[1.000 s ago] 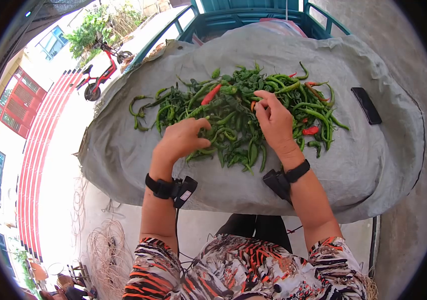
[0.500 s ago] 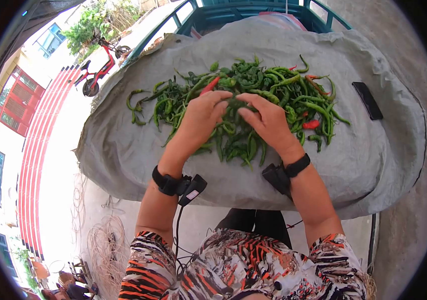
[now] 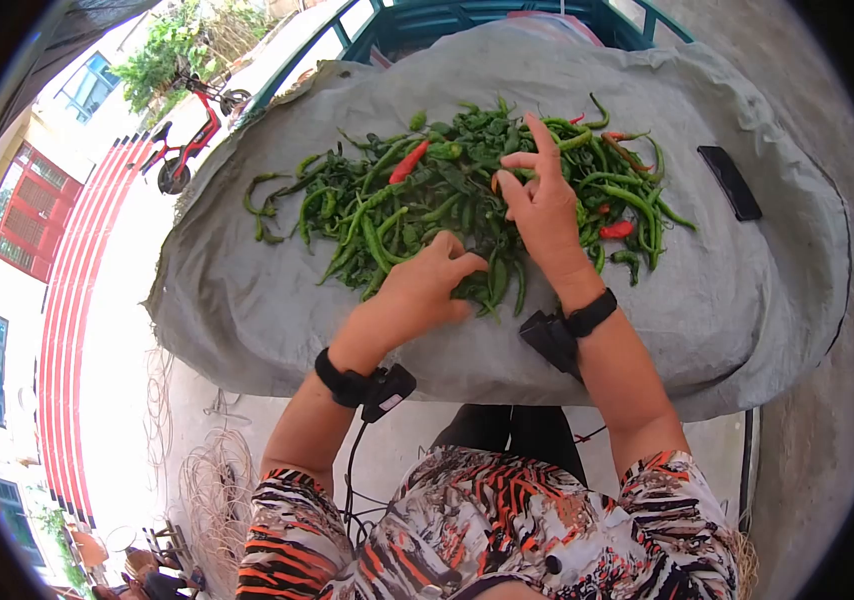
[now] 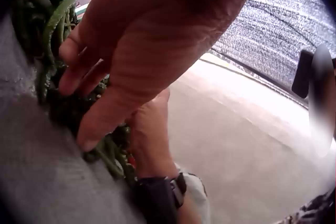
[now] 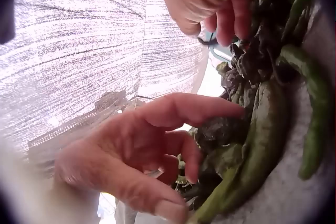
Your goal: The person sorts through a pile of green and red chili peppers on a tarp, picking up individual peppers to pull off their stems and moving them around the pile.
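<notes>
A heap of green peppers (image 3: 367, 235), mixed with dark leafy bits, lies on a grey cloth (image 3: 277, 320) in the head view. My left hand (image 3: 417, 285) is low over the heap's near edge, fingers bent loosely and thumb held apart, with nothing visible gripped. In the left wrist view its thumb (image 4: 100, 124) comes down beside the peppers. Over the right part of the heap, my right hand (image 3: 547, 210) spreads its fingers, the index pointing away from me. The right wrist view shows a gap between its thumb (image 5: 163, 205) and index finger, next to a large pale-green pepper (image 5: 262, 129).
One red pepper (image 3: 409, 162) lies on top of the heap, another (image 3: 617, 230) near its right side. A black phone (image 3: 730, 183) rests on the cloth at right. Beyond stands a teal cart frame (image 3: 427, 25). A red electric bike (image 3: 190, 140) is parked at far left.
My left hand came in from the left to meet the right hand, then dropped toward the heap's near edge. The right hand has drawn back right and spread its fingers.
</notes>
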`<state>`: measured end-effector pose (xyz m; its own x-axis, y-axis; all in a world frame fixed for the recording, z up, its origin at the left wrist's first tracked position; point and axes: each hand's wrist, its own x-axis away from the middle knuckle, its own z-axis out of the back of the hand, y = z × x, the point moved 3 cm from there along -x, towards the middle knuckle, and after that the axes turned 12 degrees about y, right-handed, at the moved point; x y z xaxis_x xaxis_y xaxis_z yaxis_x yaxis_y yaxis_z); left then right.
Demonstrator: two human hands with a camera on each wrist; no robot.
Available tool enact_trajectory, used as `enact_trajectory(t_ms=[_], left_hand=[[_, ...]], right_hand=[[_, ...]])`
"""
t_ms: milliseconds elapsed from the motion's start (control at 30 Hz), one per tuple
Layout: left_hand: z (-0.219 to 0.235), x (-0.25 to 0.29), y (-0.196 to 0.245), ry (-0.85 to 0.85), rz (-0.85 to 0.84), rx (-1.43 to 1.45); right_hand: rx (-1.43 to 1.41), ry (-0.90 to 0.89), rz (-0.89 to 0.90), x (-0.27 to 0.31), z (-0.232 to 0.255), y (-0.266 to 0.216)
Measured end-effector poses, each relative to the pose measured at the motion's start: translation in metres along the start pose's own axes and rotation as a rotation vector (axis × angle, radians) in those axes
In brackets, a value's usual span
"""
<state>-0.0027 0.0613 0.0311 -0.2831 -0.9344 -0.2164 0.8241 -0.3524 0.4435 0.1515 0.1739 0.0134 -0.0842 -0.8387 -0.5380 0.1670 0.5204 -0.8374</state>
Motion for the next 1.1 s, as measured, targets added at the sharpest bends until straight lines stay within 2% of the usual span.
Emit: enact_trajectory(t_ms=[200, 300, 400, 500, 533, 633, 733, 833, 933, 1033, 1100], left_hand=[[-0.010, -0.003, -0.005, 0.082, 0.051, -0.124], [-0.014, -0.002, -0.017, 0.357, -0.086, -0.087], [-0.008, -0.005, -0.027, 0.424, 0.205, 0.087], [0.000, -0.010, -0.032, 0.552, 0.304, 0.265], [-0.001, -0.012, -0.035, 0.601, 0.270, 0.288], [-0.001, -0.017, -0.037, 0.680, 0.268, 0.269], [-0.006, -0.019, -0.036, 0.657, 0.202, 0.246], [-0.014, -0.020, -0.042, 0.595, 0.288, 0.354], [-0.013, -0.015, -0.038, 0.534, 0.426, 0.765], [-0.006, -0.013, -0.043, 0.589, 0.419, 0.871], [-0.002, -0.009, -0.042, 0.605, 0.400, 0.955]], right_hand=[[0.036, -0.009, 0.051, 0.000, 0.000, 0.004], [0.043, -0.035, 0.053, 0.001, -0.001, 0.005], [0.051, -0.039, 0.049, 0.001, -0.001, 0.003], [-0.018, -0.172, 0.150, 0.004, 0.001, -0.009], [-0.111, -0.224, 0.148, 0.006, -0.002, -0.007], [-0.111, -0.388, 0.074, 0.010, 0.000, -0.022], [-0.101, -0.440, 0.127, 0.011, -0.002, -0.025], [-0.160, -0.371, 0.196, 0.011, -0.007, -0.017], [-0.161, -0.238, 0.100, 0.009, -0.006, -0.012], [-0.091, -0.121, 0.032, 0.004, 0.006, -0.017], [-0.141, -0.043, -0.100, 0.002, 0.007, -0.014]])
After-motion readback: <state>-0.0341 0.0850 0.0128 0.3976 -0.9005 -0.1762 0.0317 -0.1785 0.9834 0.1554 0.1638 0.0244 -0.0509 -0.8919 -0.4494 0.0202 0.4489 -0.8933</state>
